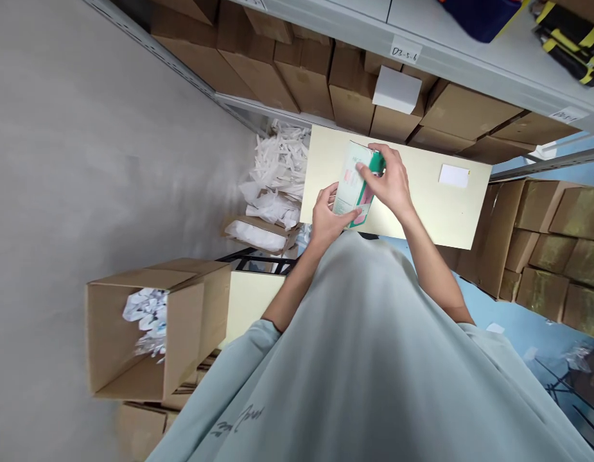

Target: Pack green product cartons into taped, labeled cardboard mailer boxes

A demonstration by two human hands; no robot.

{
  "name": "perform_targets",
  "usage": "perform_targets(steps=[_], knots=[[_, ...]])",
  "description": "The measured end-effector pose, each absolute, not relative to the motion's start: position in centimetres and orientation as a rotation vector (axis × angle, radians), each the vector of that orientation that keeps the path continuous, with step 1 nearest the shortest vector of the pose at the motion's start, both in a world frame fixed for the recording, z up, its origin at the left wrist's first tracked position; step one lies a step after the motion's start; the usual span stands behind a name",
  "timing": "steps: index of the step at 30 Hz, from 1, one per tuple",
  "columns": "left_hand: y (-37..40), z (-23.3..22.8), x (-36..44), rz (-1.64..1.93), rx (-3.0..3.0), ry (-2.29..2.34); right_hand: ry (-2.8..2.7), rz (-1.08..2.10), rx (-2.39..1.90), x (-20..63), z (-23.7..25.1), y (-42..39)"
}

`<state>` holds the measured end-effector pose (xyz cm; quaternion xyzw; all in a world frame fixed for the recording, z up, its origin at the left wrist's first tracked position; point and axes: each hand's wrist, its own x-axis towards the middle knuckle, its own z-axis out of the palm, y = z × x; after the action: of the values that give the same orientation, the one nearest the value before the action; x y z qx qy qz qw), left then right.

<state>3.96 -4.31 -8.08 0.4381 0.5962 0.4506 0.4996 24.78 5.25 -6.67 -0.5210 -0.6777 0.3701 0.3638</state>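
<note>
Between my two hands is a small carton (350,179), pale green and white with a darker green and pink side. It is held tilted above the cream tabletop (422,192). My left hand (329,215) grips its lower end, thumb across the front and fingers around the left edge. At the upper right corner, my right hand (387,178) has its thumb on the front face and its fingers over the top edge. The top end of the carton is partly covered by those fingers. To the right on the tabletop lies a white card (454,176).
Cardboard boxes (352,90) line the shelf behind the table. More boxes (561,237) are stacked at right. Left of the table are a heap of white strips (280,157) and an open carton (128,378) with plastic-wrapped items. Tools (569,45) lie on the upper shelf.
</note>
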Motion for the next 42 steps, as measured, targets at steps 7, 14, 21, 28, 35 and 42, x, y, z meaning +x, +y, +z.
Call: perform_targets(steps=[7, 14, 21, 28, 35, 42], knots=[[-6.6, -5.7, 0.5, 0.970, 0.794, 1.196, -1.161, 1.445, -1.165, 24.7, -9.0, 5.6], [-8.0, -5.2, 0.5, 1.003, 0.494, 1.163, -1.063, 1.469, -1.268, 21.6, -9.5, 4.8], [-6.0, -7.9, -2.6, 1.077, -0.116, 1.138, -1.670, 1.035, -1.547, 17.7, -5.1, 7.1], [-1.9, -12.1, -5.7, 0.918, -0.378, 0.999, -1.977, 0.987, -1.899, 13.6, -5.6, 10.7], [4.2, -17.9, -4.2, 0.843, -0.558, 1.133, -1.915, 0.973, -2.384, 7.9, -13.6, 15.4], [6.8, -19.3, -2.6, 0.983, -0.619, 1.168, -1.924, 0.895, -2.339, 5.6, -16.2, 19.2]])
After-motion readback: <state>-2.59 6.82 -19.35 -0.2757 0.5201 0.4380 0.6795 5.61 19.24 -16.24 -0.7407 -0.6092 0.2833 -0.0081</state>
